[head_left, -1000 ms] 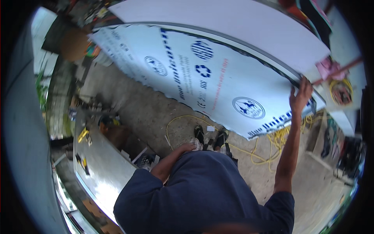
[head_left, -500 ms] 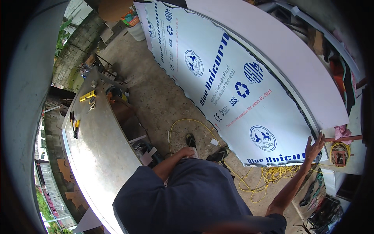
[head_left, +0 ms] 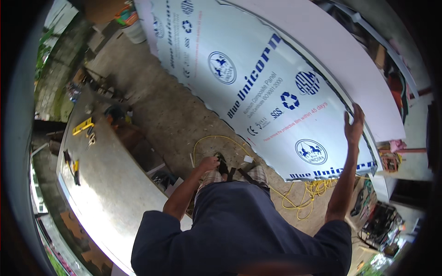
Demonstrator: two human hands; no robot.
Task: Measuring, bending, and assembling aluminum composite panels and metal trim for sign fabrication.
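White film with blue print over the panel [head_left: 264,99], ahead and to the right, with the long wavy left edge toward the floor [head_left: 152,101] and the near end beside tangled yellow cord [head_left: 317,188]. Cannot tell how steeply tilted. Have the right hand [head_left: 354,126] out at arm's length on the panel's right edge, by a dark strip, thumb apart and fingers slightly spread; cannot tell whether hooked over the edge or only resting there. Have the left hand [head_left: 209,163] low in front of the left leg, well apart from the panel, fingers loosely curled; cannot tell whether pinching anything. Can see a plain pale sheet [head_left: 350,55] just beyond the panel's right edge. At far right, pink cloth [head_left: 397,146] beside a reddish bar [head_left: 414,150]. On the left, a grey table [head_left: 110,170] with glare on the near part; on top, a yellow tool [head_left: 83,126] close to scissors [head_left: 91,139], and nearer, a black tool [head_left: 67,159] beside a yellow-and-black tool [head_left: 76,172]. Near the panel's far end, a white bucket [head_left: 134,34] under orange and green items. Between table and panel, a loop of the cord and a small white scrap [head_left: 248,159]. Have on a navy shirt [head_left: 239,225] and checked shorts [head_left: 258,175].
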